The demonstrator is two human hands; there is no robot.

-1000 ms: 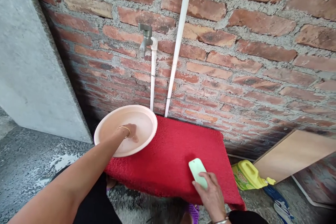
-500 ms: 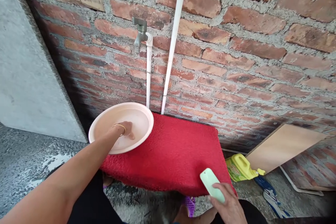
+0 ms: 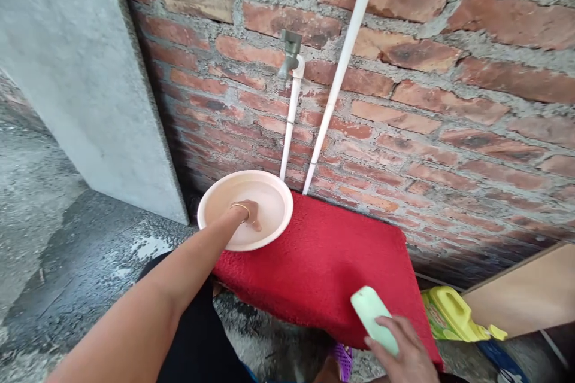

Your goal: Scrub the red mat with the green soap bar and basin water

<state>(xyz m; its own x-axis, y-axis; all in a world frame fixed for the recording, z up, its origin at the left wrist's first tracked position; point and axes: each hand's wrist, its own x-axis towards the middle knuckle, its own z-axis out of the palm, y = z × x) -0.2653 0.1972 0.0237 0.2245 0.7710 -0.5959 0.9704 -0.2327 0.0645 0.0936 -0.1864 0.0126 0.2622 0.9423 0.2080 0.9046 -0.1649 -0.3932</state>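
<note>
Left hand (image 3: pixel 248 213) down inside pale pink basin (image 3: pixel 220 194), centre of frame, fingers curled low against the bottom; whether anything gripped there, cannot tell. Gold bangle (image 3: pixel 241 207) on that wrist. Basin resting on near-left corner of red mat (image 3: pixel 332 251), directly under grey tap (image 3: pixel 290 54) on white pipe (image 3: pixel 288 125). No water seen falling from tap.

Right hand (image 3: pixel 406 353) at lower right edge of frame, closed around mint-green brush-like block (image 3: pixel 372 317), thumb and fingers wrapped over its lower end, upper end sticking out toward the mat.

Changed over the last second: green block lifted off the mat surface and drawn back to the mat's near-right edge, now held rather than pressed flat. Left hand unchanged in the basin throughout. Whole view swung, basin and tap now sitting further right in frame, more grey concrete slab (image 3: pixel 85 72) showing at upper left.

Reading of that: scrubbing stroke on the mat paused or finished, block pulled clear; basin hand likely wetting or scooping. A judgement only.

Around: yellow jug (image 3: pixel 453 314) lying at lower right beside the mat, wooden board (image 3: pixel 525 293) leaning behind it, wet grey floor (image 3: pixel 90 263) at left, brick wall (image 3: pixel 449 72) across the back.
</note>
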